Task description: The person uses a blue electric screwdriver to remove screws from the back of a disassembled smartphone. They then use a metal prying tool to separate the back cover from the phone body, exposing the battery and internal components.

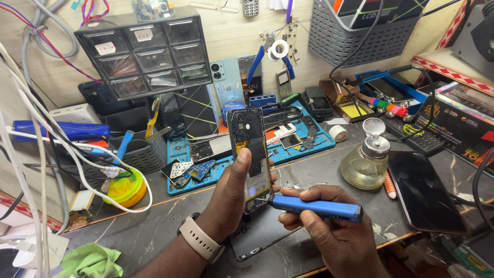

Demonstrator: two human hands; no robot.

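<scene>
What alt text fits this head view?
A left hand holds an opened phone upright while the right hand puts a blue electric screwdriver to its lower edge, above a cluttered repair bench.

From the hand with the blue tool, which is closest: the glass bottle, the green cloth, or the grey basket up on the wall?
Measured from the right hand:
1. Glass bottle, just up and to its right on the bench.
2. Green cloth, far left at the bench's front edge.
3. Grey basket, high on the back wall.
</scene>
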